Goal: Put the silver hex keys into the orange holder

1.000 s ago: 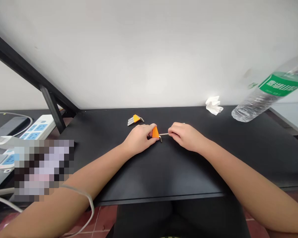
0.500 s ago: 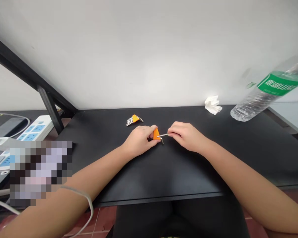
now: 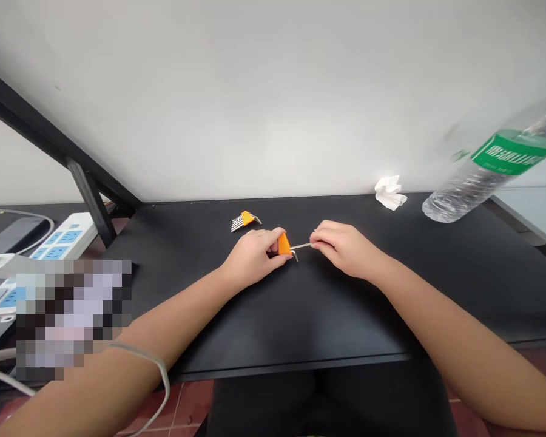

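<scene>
Between thumb and fingers, my left hand [image 3: 255,258] grips an orange hex key holder [image 3: 284,244] low over the black table. One bent hex key sticks out of the holder's lower right corner. My right hand [image 3: 339,246] pinches a silver hex key [image 3: 302,246], whose straight end points left and meets the holder's right edge; whether its tip is inside, I cannot tell. The bent end is hidden in my fingers. Farther back lies a second orange holder with several hex keys [image 3: 246,220], touched by neither hand.
A crumpled white tissue [image 3: 390,192] and a clear plastic bottle with a green label [image 3: 509,152] stand near the wall at right. White power strips [image 3: 57,240] and a black metal frame [image 3: 90,197] are at left. A pale cable [image 3: 164,370] crosses my left forearm.
The hex key's tip has shifted from over the holder's face to its right edge. My hands are slightly farther apart, the left a little to the left, the right a little to the right.
</scene>
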A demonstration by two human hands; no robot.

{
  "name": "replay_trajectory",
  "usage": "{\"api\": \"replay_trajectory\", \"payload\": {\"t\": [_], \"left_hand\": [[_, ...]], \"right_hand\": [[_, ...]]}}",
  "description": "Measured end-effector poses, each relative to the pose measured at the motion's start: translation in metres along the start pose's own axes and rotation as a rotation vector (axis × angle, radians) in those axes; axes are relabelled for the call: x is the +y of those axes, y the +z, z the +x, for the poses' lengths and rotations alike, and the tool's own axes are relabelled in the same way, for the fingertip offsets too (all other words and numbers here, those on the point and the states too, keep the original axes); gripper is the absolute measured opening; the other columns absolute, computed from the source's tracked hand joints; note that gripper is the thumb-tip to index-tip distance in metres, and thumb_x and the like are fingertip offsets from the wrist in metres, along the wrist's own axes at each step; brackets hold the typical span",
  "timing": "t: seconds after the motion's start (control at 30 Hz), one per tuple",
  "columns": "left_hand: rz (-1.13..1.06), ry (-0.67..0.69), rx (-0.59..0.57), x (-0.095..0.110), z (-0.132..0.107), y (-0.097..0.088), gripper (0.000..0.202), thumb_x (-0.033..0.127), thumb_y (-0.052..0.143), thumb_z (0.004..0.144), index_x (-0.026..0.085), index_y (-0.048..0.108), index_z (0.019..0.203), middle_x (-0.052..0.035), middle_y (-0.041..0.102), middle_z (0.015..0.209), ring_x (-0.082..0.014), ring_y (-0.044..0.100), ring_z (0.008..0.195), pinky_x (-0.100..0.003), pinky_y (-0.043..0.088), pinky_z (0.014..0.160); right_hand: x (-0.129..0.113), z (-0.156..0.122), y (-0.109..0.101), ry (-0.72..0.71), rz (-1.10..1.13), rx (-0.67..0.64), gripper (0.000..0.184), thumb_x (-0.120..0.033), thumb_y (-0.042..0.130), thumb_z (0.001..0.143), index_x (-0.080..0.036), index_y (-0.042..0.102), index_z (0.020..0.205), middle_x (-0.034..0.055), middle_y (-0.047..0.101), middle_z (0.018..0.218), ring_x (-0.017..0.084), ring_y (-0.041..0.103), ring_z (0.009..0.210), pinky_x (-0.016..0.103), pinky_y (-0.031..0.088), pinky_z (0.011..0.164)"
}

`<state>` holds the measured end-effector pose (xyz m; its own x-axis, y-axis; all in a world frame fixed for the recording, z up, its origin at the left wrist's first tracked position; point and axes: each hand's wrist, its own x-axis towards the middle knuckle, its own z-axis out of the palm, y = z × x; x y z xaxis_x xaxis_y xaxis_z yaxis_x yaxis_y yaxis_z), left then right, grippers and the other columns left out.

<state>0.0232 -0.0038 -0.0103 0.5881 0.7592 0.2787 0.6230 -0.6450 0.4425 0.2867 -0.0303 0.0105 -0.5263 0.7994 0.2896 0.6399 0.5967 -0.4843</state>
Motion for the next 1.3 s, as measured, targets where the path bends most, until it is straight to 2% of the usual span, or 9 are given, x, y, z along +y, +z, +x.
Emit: {"api": "replay_trajectory", "payload": {"t": [0.5,0.67,0.8,0.87,0.93,1.03,1.1,1.2,1.3], "left_hand": [[0.100,0.073,0.040,-0.001,-0.002,0.006,0.025,0.040,0.072,0.089,0.023,0.062,0.103,0.0023,0.064,0.076,-0.0179,0.060,0.073,-0.033,0.047,0.074],[0.173,0.121,0.059,0.005,-0.003,0.005,0.023,0.039,0.067,0.092,0.021,0.060,0.105,0.0012,0.063,0.076,-0.0191,0.059,0.073,-0.034,0.046,0.076],[0.192,0.151,0.035,0.010,-0.003,0.004,0.016,0.035,0.064,0.092,0.021,0.057,0.093,0.0017,0.059,0.072,-0.0179,0.057,0.071,-0.033,0.045,0.076],[0.196,0.161,0.036,0.012,-0.003,0.004,0.016,0.035,0.063,0.093,0.021,0.056,0.091,0.0017,0.058,0.071,-0.0177,0.056,0.070,-0.033,0.044,0.075],[0.189,0.158,0.039,0.010,-0.003,0.004,0.017,0.037,0.064,0.093,0.021,0.057,0.093,0.0015,0.060,0.072,-0.0178,0.057,0.070,-0.033,0.045,0.075],[0.171,0.133,0.055,0.005,-0.003,0.005,0.023,0.039,0.067,0.091,0.022,0.061,0.104,0.0005,0.064,0.076,-0.0187,0.060,0.072,-0.034,0.047,0.076],[0.160,0.107,0.052,0.001,-0.003,0.005,0.027,0.041,0.069,0.090,0.022,0.062,0.109,0.0000,0.066,0.078,-0.0194,0.062,0.074,-0.034,0.048,0.076],[0.156,0.049,0.012,-0.002,-0.003,0.004,0.026,0.039,0.071,0.088,0.023,0.062,0.107,0.0010,0.065,0.076,-0.0195,0.061,0.073,-0.032,0.047,0.072],[0.171,0.004,-0.027,-0.002,-0.002,0.003,0.028,0.033,0.070,0.086,0.023,0.060,0.110,0.0015,0.064,0.075,-0.0203,0.061,0.074,-0.031,0.046,0.069]], "right_hand": [[-0.003,0.002,0.012,-0.052,-0.052,0.012,0.021,-0.017,0.053,0.103,-0.019,0.072,0.095,0.0066,0.067,0.098,0.016,0.060,0.079,0.030,0.046,0.072],[-0.014,0.008,0.022,0.108,0.230,-0.006,0.014,-0.010,0.058,0.095,-0.020,0.067,0.091,0.0030,0.069,0.093,0.017,0.063,0.083,0.032,0.050,0.076],[-0.017,0.011,0.032,0.244,0.620,-0.059,0.023,-0.004,0.053,0.088,-0.021,0.063,0.101,0.0019,0.070,0.098,0.015,0.068,0.085,0.032,0.056,0.080],[-0.015,0.011,0.036,0.256,0.711,-0.064,0.026,-0.005,0.052,0.087,-0.021,0.061,0.106,0.0024,0.070,0.101,0.015,0.069,0.085,0.032,0.057,0.079],[-0.009,0.010,0.034,0.221,0.618,-0.055,0.028,-0.009,0.054,0.089,-0.021,0.061,0.113,0.0039,0.069,0.107,0.015,0.068,0.084,0.033,0.057,0.078],[0.007,0.005,0.021,0.133,0.169,-0.030,0.024,-0.017,0.057,0.094,-0.021,0.067,0.116,0.0072,0.066,0.115,0.017,0.065,0.088,0.036,0.053,0.084],[0.020,0.001,0.010,0.164,-0.066,-0.037,0.019,-0.022,0.057,0.097,-0.021,0.072,0.111,0.0079,0.064,0.113,0.019,0.064,0.089,0.036,0.051,0.084],[0.034,-0.002,-0.002,0.261,-0.201,-0.131,0.016,-0.025,0.058,0.098,-0.021,0.073,0.102,0.0064,0.063,0.107,0.017,0.062,0.080,0.032,0.048,0.073],[0.033,0.000,-0.004,0.313,-0.268,-0.203,0.016,-0.021,0.057,0.097,-0.020,0.069,0.087,0.0055,0.063,0.100,0.015,0.058,0.072,0.030,0.042,0.064]]}}
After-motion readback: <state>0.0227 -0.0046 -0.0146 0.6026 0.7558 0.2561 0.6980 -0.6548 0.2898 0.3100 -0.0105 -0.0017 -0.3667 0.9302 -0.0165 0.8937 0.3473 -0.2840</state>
